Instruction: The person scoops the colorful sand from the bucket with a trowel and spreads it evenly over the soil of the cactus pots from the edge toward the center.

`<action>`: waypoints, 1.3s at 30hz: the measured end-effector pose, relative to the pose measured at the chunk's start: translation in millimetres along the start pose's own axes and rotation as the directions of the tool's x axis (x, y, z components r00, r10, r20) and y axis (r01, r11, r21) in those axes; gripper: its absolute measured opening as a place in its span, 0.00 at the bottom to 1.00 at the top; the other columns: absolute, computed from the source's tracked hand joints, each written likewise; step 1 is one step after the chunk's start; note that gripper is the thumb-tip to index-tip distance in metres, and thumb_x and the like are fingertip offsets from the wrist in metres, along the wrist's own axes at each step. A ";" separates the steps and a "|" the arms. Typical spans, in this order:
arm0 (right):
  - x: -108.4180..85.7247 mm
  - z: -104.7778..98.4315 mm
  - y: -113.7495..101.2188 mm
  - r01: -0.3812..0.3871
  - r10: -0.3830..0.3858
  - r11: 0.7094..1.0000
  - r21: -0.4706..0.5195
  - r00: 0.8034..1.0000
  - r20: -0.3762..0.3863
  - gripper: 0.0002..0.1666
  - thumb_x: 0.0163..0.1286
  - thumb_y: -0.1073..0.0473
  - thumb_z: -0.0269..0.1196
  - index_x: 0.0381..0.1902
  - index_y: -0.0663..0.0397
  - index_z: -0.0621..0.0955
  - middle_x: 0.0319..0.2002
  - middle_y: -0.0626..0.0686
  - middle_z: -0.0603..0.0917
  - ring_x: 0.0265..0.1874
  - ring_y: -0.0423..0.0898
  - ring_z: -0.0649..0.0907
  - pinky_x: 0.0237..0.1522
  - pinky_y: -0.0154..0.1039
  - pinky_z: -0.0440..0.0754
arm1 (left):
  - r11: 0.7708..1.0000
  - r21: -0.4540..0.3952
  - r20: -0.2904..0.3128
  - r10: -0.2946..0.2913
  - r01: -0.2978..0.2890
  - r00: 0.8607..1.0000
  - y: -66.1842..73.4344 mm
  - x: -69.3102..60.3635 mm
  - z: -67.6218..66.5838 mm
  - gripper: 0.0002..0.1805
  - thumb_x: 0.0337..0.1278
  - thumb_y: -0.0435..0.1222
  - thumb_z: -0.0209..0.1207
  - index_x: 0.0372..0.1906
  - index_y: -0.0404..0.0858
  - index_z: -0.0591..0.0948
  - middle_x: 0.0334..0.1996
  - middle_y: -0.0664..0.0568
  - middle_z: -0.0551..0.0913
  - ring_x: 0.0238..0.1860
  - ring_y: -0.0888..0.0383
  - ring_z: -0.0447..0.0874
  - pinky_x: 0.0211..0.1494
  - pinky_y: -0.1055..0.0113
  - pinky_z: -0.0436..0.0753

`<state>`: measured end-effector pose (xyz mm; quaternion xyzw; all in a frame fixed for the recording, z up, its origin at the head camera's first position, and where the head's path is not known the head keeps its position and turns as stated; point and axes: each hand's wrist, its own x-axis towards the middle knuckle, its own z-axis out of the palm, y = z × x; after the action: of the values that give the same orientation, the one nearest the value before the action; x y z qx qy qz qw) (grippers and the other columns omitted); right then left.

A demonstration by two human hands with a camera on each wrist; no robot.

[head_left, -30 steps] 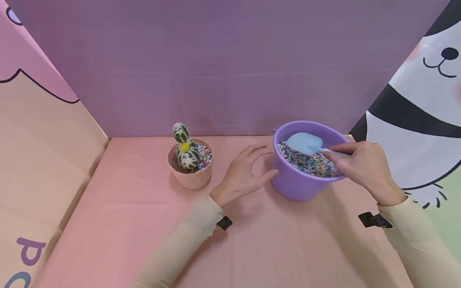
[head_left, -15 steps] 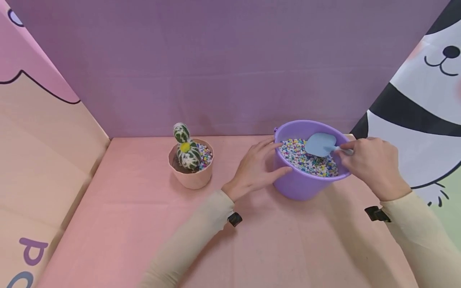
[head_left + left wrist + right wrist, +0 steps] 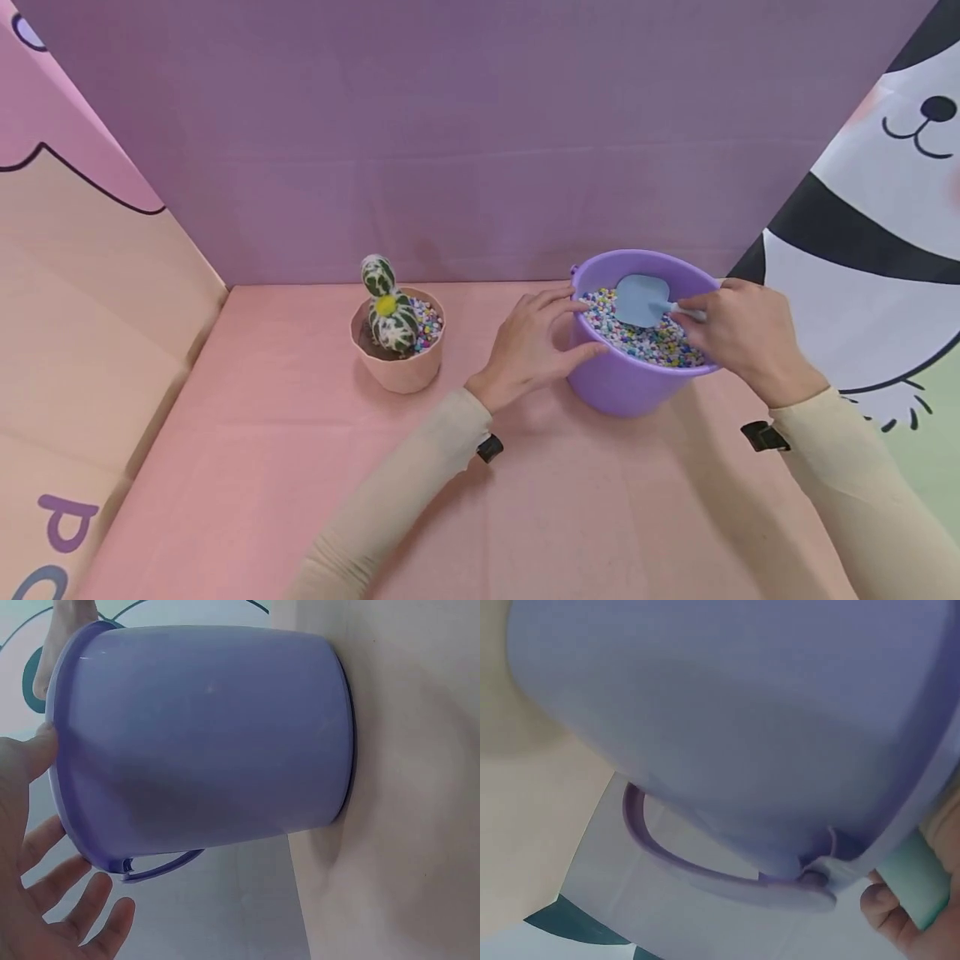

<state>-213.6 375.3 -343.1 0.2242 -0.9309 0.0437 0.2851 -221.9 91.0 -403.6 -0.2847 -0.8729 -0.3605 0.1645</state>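
Note:
A purple bucket point(image 3: 622, 392) holds many small coloured beads point(image 3: 660, 346). My right hand point(image 3: 757, 337) grips the handle of a light blue scoop point(image 3: 642, 301), whose blade lies over the beads inside the bucket. With spread fingers my left hand point(image 3: 525, 346) touches the bucket's left rim, thumb at the front and fingertips farther back. The left wrist view shows thumb and fingertips against the rim of the bucket point(image 3: 210, 735). In the right wrist view the bucket's wall point(image 3: 705, 712) hides most of the scoop; part of its handle point(image 3: 915, 877) shows in the fingers.
Left of the bucket stands a peach pot point(image 3: 401, 375) with a two-part cactus point(image 3: 392, 323), a yellow flower and coloured beads. The bucket's carrying handle point(image 3: 697, 874) hangs down its far side. A purple backdrop point(image 3: 465, 150) rises behind, with a panda print point(image 3: 885, 317) on the right.
My left hand has moved right to the bucket's rim and now touches it. The scoop in my right hand went right across the beads, then came back left.

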 end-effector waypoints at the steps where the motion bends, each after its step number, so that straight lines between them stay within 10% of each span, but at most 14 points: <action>1: 0.6 0.1 0.1 0.005 -0.005 1.000 0.011 1.000 0.006 0.10 0.55 0.56 0.77 0.36 0.52 0.95 0.21 0.59 0.88 0.24 0.59 0.84 0.16 0.58 0.77 | 1.000 0.000 -0.003 0.003 -0.003 1.000 0.5 0.3 -0.9 0.34 0.59 0.60 0.72 0.66 0.47 0.85 0.73 0.54 0.79 0.76 0.56 0.74 0.78 0.57 0.73; 8: 1.6 -1.4 8.8 0.018 -0.031 0.989 0.146 0.996 0.089 0.10 0.52 0.54 0.80 0.33 0.47 0.96 0.30 0.58 0.93 0.25 0.56 0.87 0.19 0.48 0.77 | 1.000 -0.016 0.002 0.009 -0.009 1.000 1.5 2.9 -3.2 0.34 0.57 0.59 0.74 0.64 0.46 0.86 0.73 0.53 0.80 0.76 0.57 0.74 0.80 0.62 0.70; 19: -6.3 10.3 7.3 -0.219 0.141 0.931 0.293 0.954 0.263 0.08 0.58 0.49 0.80 0.33 0.44 0.96 0.29 0.49 0.94 0.37 0.54 0.89 0.31 0.36 0.78 | 1.000 0.000 0.029 -0.032 0.032 0.999 -0.2 -4.6 -1.3 0.34 0.56 0.59 0.75 0.63 0.46 0.86 0.74 0.53 0.79 0.76 0.54 0.75 0.78 0.56 0.74; 23: -2.9 3.1 7.8 -0.261 0.171 0.913 0.314 0.942 0.288 0.06 0.58 0.50 0.81 0.31 0.42 0.96 0.27 0.46 0.93 0.32 0.36 0.87 0.29 0.28 0.76 | 1.000 0.018 0.002 -0.003 0.003 1.000 -0.1 -0.2 -4.0 0.34 0.57 0.61 0.73 0.63 0.47 0.86 0.73 0.54 0.79 0.75 0.56 0.75 0.77 0.58 0.75; 28: -3.7 -5.1 5.9 -0.319 0.208 0.898 0.303 0.915 0.345 0.09 0.60 0.45 0.79 0.34 0.40 0.96 0.31 0.45 0.94 0.32 0.19 0.78 0.31 0.27 0.75 | 0.999 0.032 0.013 0.005 -0.006 1.000 1.1 2.9 -5.5 0.34 0.57 0.61 0.73 0.63 0.48 0.86 0.73 0.53 0.79 0.75 0.58 0.75 0.77 0.60 0.75; 39: -15.8 -24.6 15.8 -0.511 0.361 0.793 0.333 0.833 0.420 0.19 0.63 0.41 0.79 0.44 0.45 0.95 0.33 0.41 0.94 0.33 0.25 0.81 0.33 0.28 0.77 | 0.999 0.035 0.019 -0.004 0.004 1.000 1.8 3.1 -6.0 0.33 0.58 0.61 0.73 0.64 0.49 0.86 0.73 0.54 0.79 0.75 0.57 0.75 0.76 0.61 0.76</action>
<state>-196.4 400.8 -330.6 0.0616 -0.9582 0.2753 0.0476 -222.7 88.8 -397.1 -0.2835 -0.8811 -0.3429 0.1603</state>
